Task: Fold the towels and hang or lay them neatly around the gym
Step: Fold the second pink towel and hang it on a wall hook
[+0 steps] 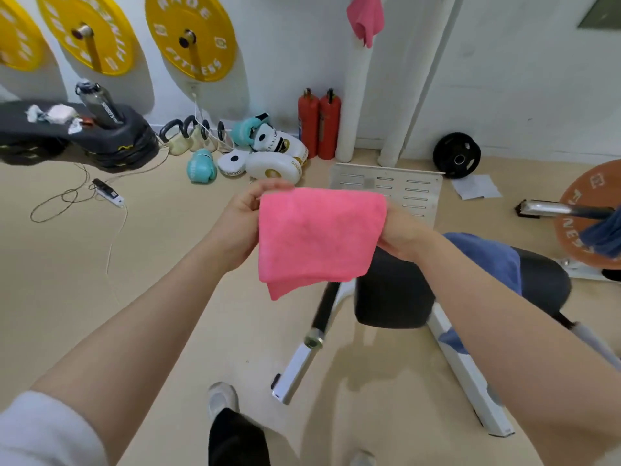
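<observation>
A soft pink microfibre towel (319, 237), already doubled, is held in mid-air above the black padded bench seat (393, 290), pinched at its upper corners by the left hand (240, 227) and right hand (400, 237). Light and limp, it is judged best gripped at the corners.

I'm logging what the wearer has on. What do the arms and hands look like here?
Both forearms are bare. The left arm has a white sleeve pushed up near the elbow. No sleeve shows on the right arm. No gloves, watch or rings are visible on either hand.
</observation>
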The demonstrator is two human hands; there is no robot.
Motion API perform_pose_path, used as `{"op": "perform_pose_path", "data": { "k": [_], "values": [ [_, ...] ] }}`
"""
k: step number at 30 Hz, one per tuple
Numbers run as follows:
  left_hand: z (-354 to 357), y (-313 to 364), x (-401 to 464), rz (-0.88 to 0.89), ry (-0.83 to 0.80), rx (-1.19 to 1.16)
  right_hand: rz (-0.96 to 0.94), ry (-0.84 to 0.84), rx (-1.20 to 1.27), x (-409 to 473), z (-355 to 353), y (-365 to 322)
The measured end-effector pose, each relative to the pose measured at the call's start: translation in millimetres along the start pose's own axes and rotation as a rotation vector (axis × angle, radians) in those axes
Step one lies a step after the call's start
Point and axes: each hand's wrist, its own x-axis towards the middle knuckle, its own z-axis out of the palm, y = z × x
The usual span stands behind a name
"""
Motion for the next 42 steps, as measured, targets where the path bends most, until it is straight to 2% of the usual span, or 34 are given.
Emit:
{"op": "perform_pose_path", "data": {
  "k": [3, 7, 10, 13, 18, 21, 22, 26, 30, 32, 34, 39, 42],
  "values": [
    [-64.0, 8.6, 24.6, -0.045, -0.052, -0.025, -0.001, 0.05, 0.097, 48.0, 41.8, -20.7],
    [-140.9, 20.9, 52.0, -0.094, -0.238, 0.17, -0.046, 0.079, 0.159, 113.9, 98.5, -53.0],
    [-190.9, 32.2, 77.6, -0.051, -0.204, 0.31, -0.078, 0.169, 0.177, 152.8, 128.4, -68.1],
    [-220.7, 43.9, 100.3, 0.006, -0.201, 0.376, -0.091, 0.341, 0.112, 179.3, 141.0, -70.5],
    [-230.9, 50.4, 132.5, -0.102, -0.172, 0.192, -0.078, 0.455, 0.151, 212.9, 134.6, -70.4],
    [-228.0, 49.9, 153.8, -0.22, -0.143, 0.029, -0.007, 0.592, -0.011, 235.6, 128.8, -73.0],
    [-226.9, 49.6, 163.6, -0.26, -0.124, -0.019, 0.026, 0.619, -0.001, 244.7, 124.6, -71.4],
    [-219.0, 48.5, 215.4, -0.341, -0.103, -0.078, 0.151, 0.603, 0.336, 286.5, 98.9, -61.8],
    [-202.0, 47.0, 288.8, -0.368, -0.175, -0.102, 0.069, 0.461, 0.328, 333.9, 58.0, -62.7],
    [-192.4, 51.1, 332.7, -0.352, -0.255, -0.089, -0.019, 0.466, 0.297, 361.0, 28.4, -72.4],
    [-180.8, 63.8, 379.5, -0.307, -0.412, -0.061, -0.114, 0.513, 0.299, 390.6, -8.5, -87.9],
    [-145.0, 110.6, 497.5, -0.245, -0.706, -0.048, -0.156, 0.537, 0.323, 463.0, -100.9, -140.7],
    [-123.8, 131.2, 560.3, -0.197, -0.743, -0.019, -0.199, 0.593, 0.275, 504.4, -143.2, -159.6]
  ]
}}
